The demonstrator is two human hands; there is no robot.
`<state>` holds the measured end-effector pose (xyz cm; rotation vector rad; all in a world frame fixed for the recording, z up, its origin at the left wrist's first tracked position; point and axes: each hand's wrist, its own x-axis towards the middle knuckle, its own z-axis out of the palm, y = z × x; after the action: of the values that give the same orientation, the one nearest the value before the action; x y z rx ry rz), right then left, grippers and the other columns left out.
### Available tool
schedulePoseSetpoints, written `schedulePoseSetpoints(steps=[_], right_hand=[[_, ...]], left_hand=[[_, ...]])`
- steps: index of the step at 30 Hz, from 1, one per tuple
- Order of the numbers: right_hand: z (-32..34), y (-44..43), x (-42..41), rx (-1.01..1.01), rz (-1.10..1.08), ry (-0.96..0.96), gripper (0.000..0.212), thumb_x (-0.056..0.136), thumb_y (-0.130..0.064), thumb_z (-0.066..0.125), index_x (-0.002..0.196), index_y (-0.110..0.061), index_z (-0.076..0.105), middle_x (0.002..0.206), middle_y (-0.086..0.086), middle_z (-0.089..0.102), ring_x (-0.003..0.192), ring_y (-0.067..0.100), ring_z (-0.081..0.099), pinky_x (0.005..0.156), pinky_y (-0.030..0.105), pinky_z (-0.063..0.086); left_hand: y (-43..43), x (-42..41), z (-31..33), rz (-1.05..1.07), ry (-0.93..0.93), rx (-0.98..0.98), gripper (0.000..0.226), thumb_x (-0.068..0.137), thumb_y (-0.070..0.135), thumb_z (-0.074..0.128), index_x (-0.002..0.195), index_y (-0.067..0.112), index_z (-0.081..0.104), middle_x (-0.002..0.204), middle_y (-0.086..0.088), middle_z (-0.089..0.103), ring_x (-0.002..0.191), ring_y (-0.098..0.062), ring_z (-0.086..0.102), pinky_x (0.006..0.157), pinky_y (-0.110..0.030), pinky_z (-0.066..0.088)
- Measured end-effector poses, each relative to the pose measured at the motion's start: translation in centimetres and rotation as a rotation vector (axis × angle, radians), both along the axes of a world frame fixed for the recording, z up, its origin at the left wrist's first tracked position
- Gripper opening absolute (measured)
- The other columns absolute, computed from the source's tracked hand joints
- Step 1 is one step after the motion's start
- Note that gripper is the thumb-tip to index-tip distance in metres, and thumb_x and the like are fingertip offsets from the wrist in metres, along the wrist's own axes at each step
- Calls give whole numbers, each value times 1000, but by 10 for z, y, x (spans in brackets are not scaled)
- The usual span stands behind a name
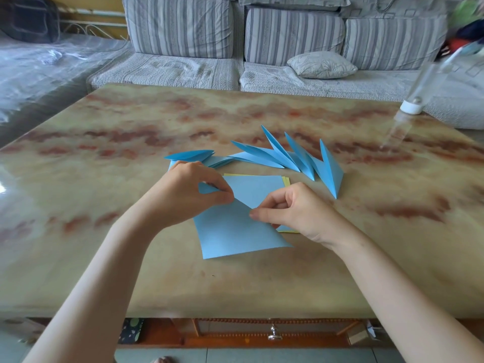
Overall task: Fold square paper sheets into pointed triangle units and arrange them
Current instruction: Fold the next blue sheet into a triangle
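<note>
Yellow sheets [286, 181] lie mostly hidden beneath the blue sheet [256, 189].

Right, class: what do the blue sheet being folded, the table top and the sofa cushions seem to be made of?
Blue sheet: thin matte paper, holding a sharp crease. Table top: glossy, marble-like stone or an imitation; mottled reddish veins, reflections. Sofa cushions: woven striped fabric, matte, with soft wrinkles.

1 head view (wide-angle), close above table [235, 284], facing forward-down.
</note>
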<state>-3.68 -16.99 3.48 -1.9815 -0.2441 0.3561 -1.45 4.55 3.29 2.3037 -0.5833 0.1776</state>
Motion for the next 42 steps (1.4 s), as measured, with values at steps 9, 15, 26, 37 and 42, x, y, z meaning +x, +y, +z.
schedulePoseSetpoints(steps=[9,15,26,37,42], right_hand=[[2,-7,0,-24,0,20,11,79,-15,76,72,-10,70,62,1,63,56,4,54,59,12,45],[4,-12,3,6,10,33,10,79,-12,76,72,-8,69,54,-7,61,51,1,54,55,8,41],[0,-23,8,-29,22,35,9,78,-13,77,71,-10,71,62,-3,67,59,5,59,63,12,47],[-4,-28,9,-67,79,44,20,82,-18,73,82,2,71,76,6,75,68,3,65,72,19,51],[-3,-31,9,-113,88,20,23,83,-25,72,81,-1,71,77,4,76,66,0,63,69,17,48]], left_hand=[[6,3,-1,79,46,-4,11,72,44,75,67,50,66,87,11,68,95,-13,57,90,-36,45],[5,2,1,70,88,-26,21,78,29,76,70,46,67,90,8,68,97,-13,57,90,-33,45],[11,2,2,131,138,-28,12,79,29,74,72,37,69,85,13,66,90,-1,55,75,-15,36],[12,2,1,181,119,25,17,79,29,74,69,41,67,78,22,63,87,0,53,74,-11,35],[13,0,2,197,128,23,17,79,27,75,70,39,68,75,22,61,81,9,52,68,-4,34]])
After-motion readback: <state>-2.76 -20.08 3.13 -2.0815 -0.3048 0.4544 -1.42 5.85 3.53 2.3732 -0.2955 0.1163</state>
